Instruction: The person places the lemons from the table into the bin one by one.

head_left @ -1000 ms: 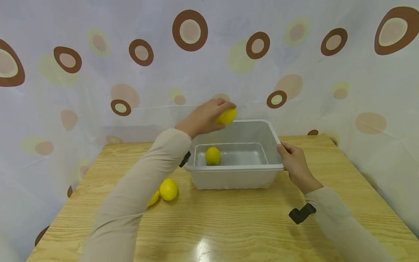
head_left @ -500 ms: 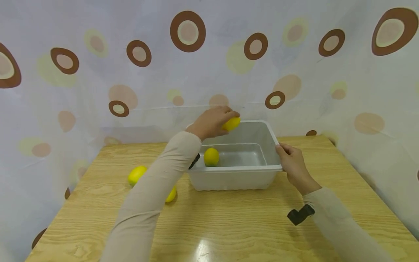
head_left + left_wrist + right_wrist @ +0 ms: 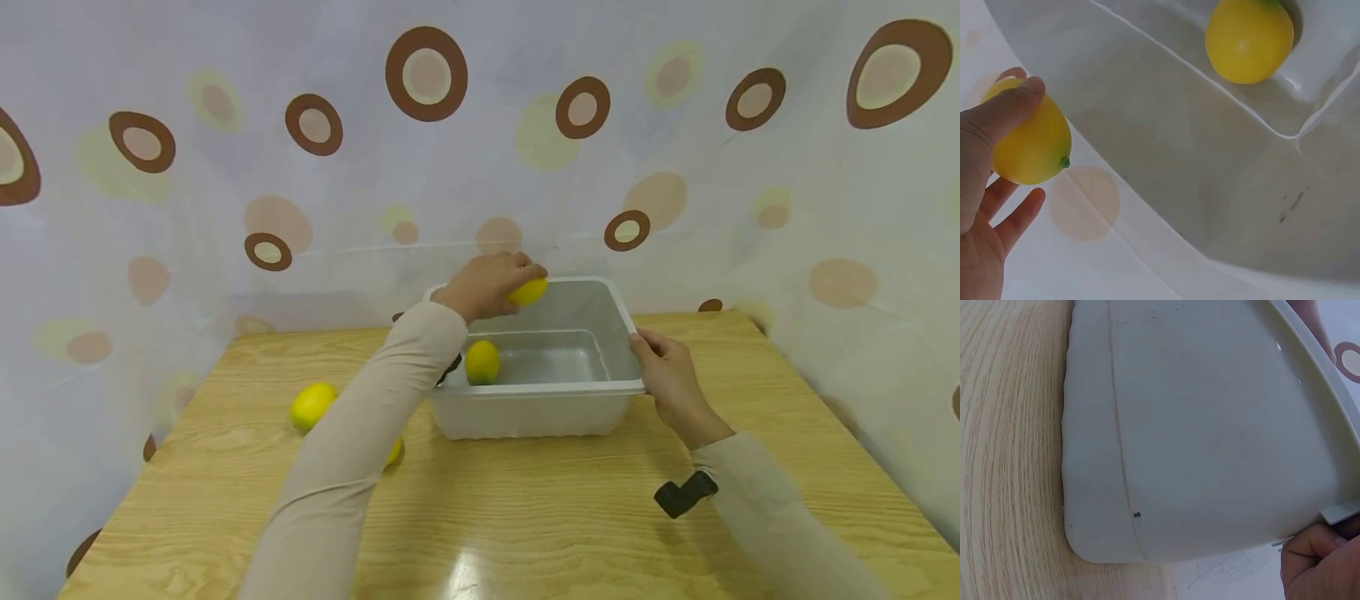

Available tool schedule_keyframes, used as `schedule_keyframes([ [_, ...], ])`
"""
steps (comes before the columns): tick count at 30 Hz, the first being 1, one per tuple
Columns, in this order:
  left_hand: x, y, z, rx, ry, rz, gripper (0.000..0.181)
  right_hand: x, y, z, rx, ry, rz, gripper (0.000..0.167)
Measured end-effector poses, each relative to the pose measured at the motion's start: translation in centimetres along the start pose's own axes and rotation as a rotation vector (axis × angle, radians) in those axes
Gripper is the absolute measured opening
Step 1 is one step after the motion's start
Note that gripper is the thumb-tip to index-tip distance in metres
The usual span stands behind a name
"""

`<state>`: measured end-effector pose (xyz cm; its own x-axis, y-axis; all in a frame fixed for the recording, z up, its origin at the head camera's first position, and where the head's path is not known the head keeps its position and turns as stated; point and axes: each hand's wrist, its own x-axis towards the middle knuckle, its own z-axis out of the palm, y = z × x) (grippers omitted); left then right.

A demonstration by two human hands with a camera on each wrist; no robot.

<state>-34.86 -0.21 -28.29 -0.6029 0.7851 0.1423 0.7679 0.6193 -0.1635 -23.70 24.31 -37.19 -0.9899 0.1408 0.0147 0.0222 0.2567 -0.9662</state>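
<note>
My left hand [image 3: 487, 287] grips a yellow lemon [image 3: 529, 292] above the back part of a white plastic bin [image 3: 536, 410]. In the left wrist view the thumb lies across this lemon [image 3: 1035, 140], whose green tip shows, and two fingers stand apart from it. Inside the bin a second lemon [image 3: 482, 362] rests on the floor, near the left front. My right hand [image 3: 670, 379] pinches the bin's right rim; the right wrist view shows its curled fingers [image 3: 1316, 550] at the rim's corner.
Left of the bin, a lemon [image 3: 312, 406] lies on the wooden table [image 3: 525, 517]. Another lemon [image 3: 394, 451] is mostly hidden behind the left sleeve. A patterned curtain [image 3: 450, 183] hangs right behind the table.
The left hand has moved slightly right and down with its lemon, further over the bin. The left forearm shifted right, uncovering one table lemon and covering more of another. The right hand keeps its hold.
</note>
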Motion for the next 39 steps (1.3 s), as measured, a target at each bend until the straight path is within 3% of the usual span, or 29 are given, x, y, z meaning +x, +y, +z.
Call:
schedule_keyframes([
  [11, 0.7, 0.7, 0.7, 0.033, -0.134, -0.030, 0.059, -0.2, -0.1, 0.2, 0.009, -0.010, 0.010, 0.056],
  [23, 0.4, 0.2, 2.3, -0.009, -0.179, -0.086, 0.059, 0.0, -0.1, 0.3, -0.002, 0.023, 0.004, 0.054],
  [29, 0.6, 0.4, 3.5, -0.046, -0.223, -0.101, 0.060, -0.1, -0.3, 0.3, -0.001, 0.024, 0.008, 0.054],
  [39, 0.6, 0.3, 5.9, -0.133, -0.251, -0.182, 0.058, -0.2, -0.4, 0.4, -0.004, 0.021, 0.007, 0.054],
])
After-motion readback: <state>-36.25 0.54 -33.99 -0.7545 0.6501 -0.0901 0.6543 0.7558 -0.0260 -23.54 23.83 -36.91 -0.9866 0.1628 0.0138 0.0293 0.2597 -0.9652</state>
